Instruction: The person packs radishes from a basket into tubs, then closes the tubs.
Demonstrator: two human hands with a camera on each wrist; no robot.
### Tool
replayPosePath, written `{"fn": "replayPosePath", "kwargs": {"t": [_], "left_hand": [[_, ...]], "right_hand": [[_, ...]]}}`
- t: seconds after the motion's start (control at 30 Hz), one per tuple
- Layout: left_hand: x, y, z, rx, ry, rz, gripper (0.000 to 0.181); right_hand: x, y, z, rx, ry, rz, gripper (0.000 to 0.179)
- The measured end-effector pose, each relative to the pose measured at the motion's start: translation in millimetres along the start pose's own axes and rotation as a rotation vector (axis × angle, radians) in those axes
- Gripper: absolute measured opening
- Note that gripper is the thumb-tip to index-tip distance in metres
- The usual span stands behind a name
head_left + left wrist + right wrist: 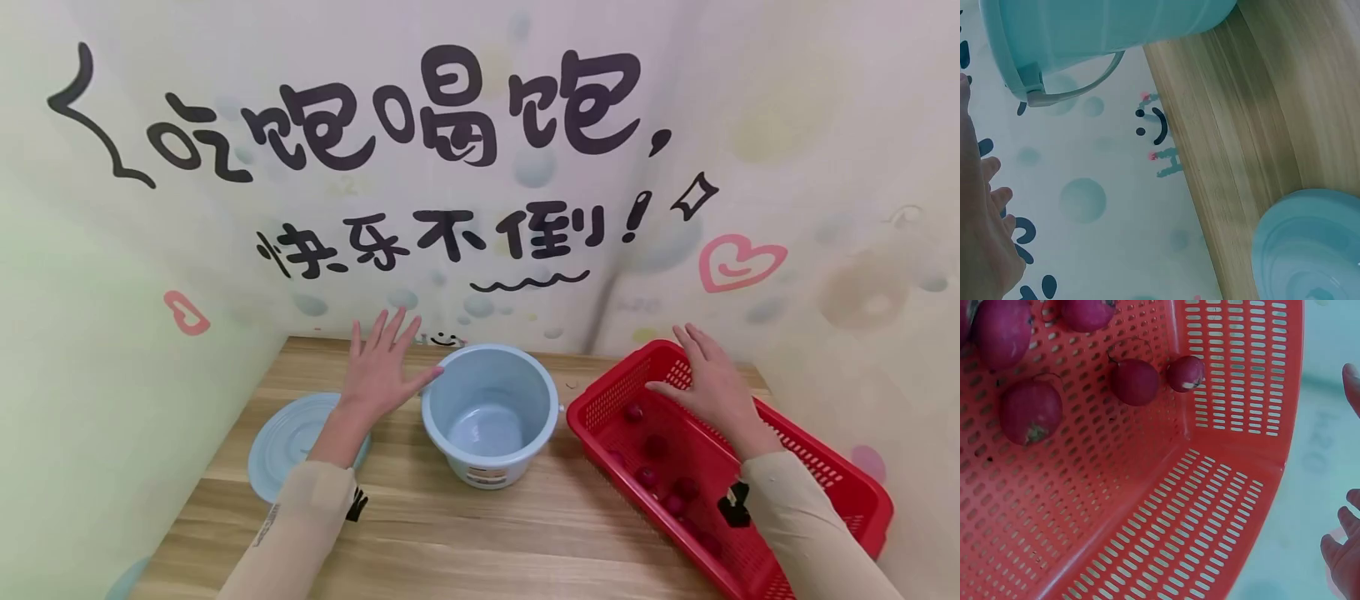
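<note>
While your left grip [381,371], fingers spread apart, hovers just beside the blue bucket [491,460], your right grip [712,392], fingers likewise apart, hangs over the red basket [716,458]. Radishes [1135,382] scattered on its perforated floor. Bucket upright on the counter [480,542], between basket and flat-lying blue lid [288,442]; your left forearm [300,508] partly covers the lid.

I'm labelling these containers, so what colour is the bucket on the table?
The bucket is light blue; it shows best in the head view.
</note>
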State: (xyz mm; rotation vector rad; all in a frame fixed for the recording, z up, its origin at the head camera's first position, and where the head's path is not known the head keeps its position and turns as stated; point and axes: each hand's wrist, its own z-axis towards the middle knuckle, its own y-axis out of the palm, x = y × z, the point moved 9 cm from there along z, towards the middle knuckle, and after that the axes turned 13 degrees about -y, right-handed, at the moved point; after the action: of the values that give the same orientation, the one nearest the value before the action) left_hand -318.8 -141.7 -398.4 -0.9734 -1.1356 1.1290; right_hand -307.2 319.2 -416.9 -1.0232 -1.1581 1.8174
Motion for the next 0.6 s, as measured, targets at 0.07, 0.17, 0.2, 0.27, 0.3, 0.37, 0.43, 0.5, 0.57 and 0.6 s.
{"fn": "replayPosePath", "kwargs": {"t": [0.07, 0.17, 0.2, 0.27, 0.3, 0.37, 0.43, 0.5, 0.57, 0.6], "left_hand": [[1.1, 0.1, -2.4, 0.003, 0.008, -0.009, 0.091], [2.0, 1.3, -5.6, 0.008, 0.015, -0.024, 0.090], [2.4, 1.6, -6.7, 0.011, 0.019, -0.030, 0.090], [3.0, 2.9, -8.9, 0.008, 0.022, -0.042, 0.090], [3.5, 3.7, -10.3, 0.005, 0.023, -0.045, 0.090], [4.8, 4.5, -13.1, 0.004, 0.032, -0.048, 0.091], [5.9, 4.9, -16.1, 0.002, 0.041, -0.061, 0.091], [7.0, 4.6, -19.5, 0.008, 0.053, -0.068, 0.091], [7.9, 4.2, -23.4, 0.010, 0.065, -0.087, 0.091], [8.3, 4.5, -25.3, 0.013, 0.071, -0.092, 0.091]], "right_hand": [[2.0, 3.4, -0.9, -0.008, 0.018, 0.028, 0.107], [5.3, 8.4, -3.1, -0.020, 0.041, 0.063, 0.107], [6.2, 10.0, -4.0, -0.022, 0.045, 0.072, 0.107], [7.7, 12.5, -5.5, -0.027, 0.056, 0.091, 0.107], [8.5, 14.0, -6.2, -0.029, 0.059, 0.097, 0.106], [10.0, 17.3, -7.8, -0.035, 0.066, 0.109, 0.105], [11.1, 20.2, -9.4, -0.037, 0.071, 0.125, 0.102], [12.2, 23.5, -10.8, -0.037, 0.076, 0.143, 0.101], [13.8, 28.0, -11.8, -0.043, 0.082, 0.160, 0.099], [14.9, 30.1, -12.2, -0.041, 0.086, 0.167, 0.099]]}}
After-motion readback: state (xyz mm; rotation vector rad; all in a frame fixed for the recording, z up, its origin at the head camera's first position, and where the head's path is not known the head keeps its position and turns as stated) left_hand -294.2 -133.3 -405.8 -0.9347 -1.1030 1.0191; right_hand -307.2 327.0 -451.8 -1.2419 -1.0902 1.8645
